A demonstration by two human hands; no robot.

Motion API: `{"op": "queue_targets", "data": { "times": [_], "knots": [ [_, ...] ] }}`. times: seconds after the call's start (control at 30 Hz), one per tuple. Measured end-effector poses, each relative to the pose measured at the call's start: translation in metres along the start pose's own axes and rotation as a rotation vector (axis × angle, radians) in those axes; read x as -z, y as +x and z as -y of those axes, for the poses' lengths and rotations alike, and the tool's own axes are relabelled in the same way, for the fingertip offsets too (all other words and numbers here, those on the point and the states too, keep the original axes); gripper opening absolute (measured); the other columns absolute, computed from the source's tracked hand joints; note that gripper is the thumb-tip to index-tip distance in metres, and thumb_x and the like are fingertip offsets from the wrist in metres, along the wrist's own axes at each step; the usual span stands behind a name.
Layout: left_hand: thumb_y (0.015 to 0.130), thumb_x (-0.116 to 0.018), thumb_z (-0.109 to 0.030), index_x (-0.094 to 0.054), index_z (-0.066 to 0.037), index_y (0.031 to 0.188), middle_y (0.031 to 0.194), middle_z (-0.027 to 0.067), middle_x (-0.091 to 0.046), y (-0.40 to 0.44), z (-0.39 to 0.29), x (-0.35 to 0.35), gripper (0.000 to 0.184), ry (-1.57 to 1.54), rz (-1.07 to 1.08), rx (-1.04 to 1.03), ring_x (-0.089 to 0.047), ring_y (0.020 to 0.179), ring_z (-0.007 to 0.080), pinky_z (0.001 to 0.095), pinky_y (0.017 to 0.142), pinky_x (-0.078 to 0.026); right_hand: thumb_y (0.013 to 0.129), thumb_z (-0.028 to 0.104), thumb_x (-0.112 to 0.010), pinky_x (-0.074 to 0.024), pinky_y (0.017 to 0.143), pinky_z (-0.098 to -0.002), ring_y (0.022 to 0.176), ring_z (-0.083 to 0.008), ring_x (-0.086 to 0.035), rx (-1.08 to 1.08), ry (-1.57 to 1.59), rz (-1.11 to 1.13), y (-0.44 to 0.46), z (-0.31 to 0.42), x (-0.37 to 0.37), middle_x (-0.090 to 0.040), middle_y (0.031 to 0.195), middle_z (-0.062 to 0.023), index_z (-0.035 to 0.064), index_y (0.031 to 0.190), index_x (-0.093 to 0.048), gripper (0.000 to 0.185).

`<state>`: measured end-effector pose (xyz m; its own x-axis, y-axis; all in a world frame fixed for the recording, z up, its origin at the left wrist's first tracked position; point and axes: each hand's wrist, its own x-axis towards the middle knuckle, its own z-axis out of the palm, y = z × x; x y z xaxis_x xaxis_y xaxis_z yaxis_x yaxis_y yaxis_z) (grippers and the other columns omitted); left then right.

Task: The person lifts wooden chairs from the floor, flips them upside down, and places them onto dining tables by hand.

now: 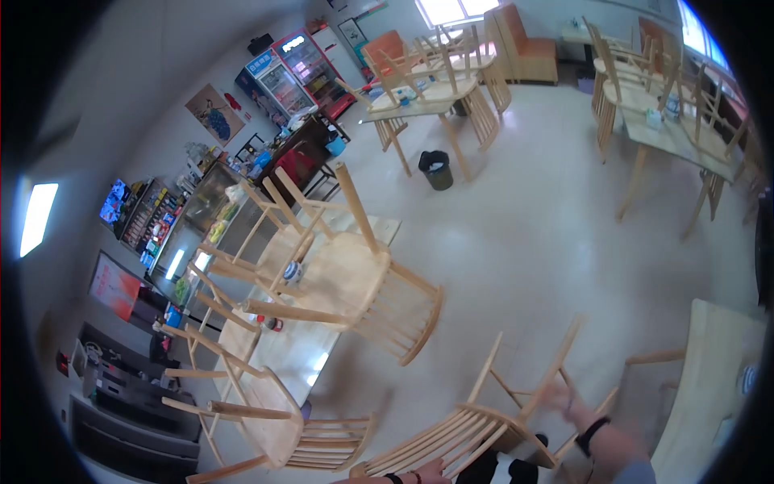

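One wooden chair at the left hand and right hand

Chair was tipped over, near side of scene, legs pointing up and away, slatted back toward the left. It sat between the left table and the near right table. Left hand was at the slats of the back, fingers over the wood; part cut off by the lower edge, so could not tell how firmly it gripped. Right hand was at the right-side legs, motion-blurred; could not tell if it was pinching a leg or spread beside it. Dark band on the right wrist.

Left table bore several upturned chairs, seats down, legs up, plus a blue-and-white jar and a small red jar. Near right table had a blue-and-white item at its right edge, too cropped to name. Black bin stood on the floor, just beside the far table, which also carried upturned chairs. Far right table: same. Far left: two lit drinks fridges, glass display case. Orange booth seat, far side.
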<state>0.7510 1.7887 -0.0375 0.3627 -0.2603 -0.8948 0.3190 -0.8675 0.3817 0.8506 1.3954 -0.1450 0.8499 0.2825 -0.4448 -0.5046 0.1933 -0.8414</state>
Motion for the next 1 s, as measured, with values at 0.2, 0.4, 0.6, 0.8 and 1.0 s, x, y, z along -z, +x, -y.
{"op": "queue_targets", "data": {
  "times": [0.2,0.4,0.6,0.8,1.0],
  "knots": [
    [0.076,-0.07,-0.029,-0.048,-0.001,0.12,0.117,0.0136,-0.058,0.004,-0.09,0.038,0.057,-0.087,0.469,-0.27,-0.055,0.108,0.019,0.0343,0.088,-0.046,0.086,0.009,-0.06,-0.0502,0.078,-0.0362,0.086,-0.0234,-0.06,-0.661,0.566,0.32,-0.16,0.077,-0.219,-0.062,0.096,-0.0103,0.0032,0.11,-0.055,0.026],
    [0.084,-0.064,-0.038,-0.023,-0.012,0.147,0.146,0.0147,-0.033,-0.043,-0.146,0.122,0.08,-0.175,0.695,-0.326,-0.031,0.135,0.0205,0.0353,0.109,-0.027,0.089,0.005,-0.046,-0.0466,0.094,-0.0421,0.107,-0.0318,-0.058,-0.402,0.883,-0.08,-0.129,0.057,-0.194,-0.06,0.108,-0.0201,-0.0078,0.119,-0.047,0.033],
    [0.074,-0.072,-0.012,-0.024,-0.023,0.147,0.15,0.0123,-0.026,-0.112,-0.084,0.133,0.088,0.376,0.467,-0.783,-0.033,0.134,0.028,0.0394,0.108,-0.03,0.081,-0.007,-0.047,-0.045,0.097,-0.0493,0.114,-0.0416,-0.049,-0.345,1.106,-0.178,-0.122,0.061,-0.192,-0.047,0.114,-0.0279,-0.0132,0.113,-0.04,0.033],
    [0.067,-0.055,0.015,-0.03,-0.022,0.145,0.147,0.0107,-0.033,-0.114,-0.039,0.118,0.089,0.584,-0.157,-0.961,-0.043,0.125,0.0344,0.0418,0.105,-0.036,0.081,-0.01,-0.045,-0.0486,0.095,-0.0456,0.108,-0.0428,-0.055,-0.283,1.03,-0.151,-0.093,0.045,-0.213,-0.051,0.114,-0.0284,-0.0105,0.112,-0.037,0.032],
    [0.066,-0.055,0.011,-0.024,-0.01,0.146,0.139,0.0186,-0.041,-0.087,-0.097,0.144,0.089,0.428,-0.056,-1.077,-0.041,0.126,0.0376,0.0411,0.106,-0.033,0.09,0.013,-0.048,-0.0489,0.09,-0.0414,0.102,-0.0285,-0.061,0.031,0.73,-0.167,-0.091,0.089,-0.188,-0.063,0.102,-0.0175,-0.005,0.114,-0.048,0.03]
  ]
}}
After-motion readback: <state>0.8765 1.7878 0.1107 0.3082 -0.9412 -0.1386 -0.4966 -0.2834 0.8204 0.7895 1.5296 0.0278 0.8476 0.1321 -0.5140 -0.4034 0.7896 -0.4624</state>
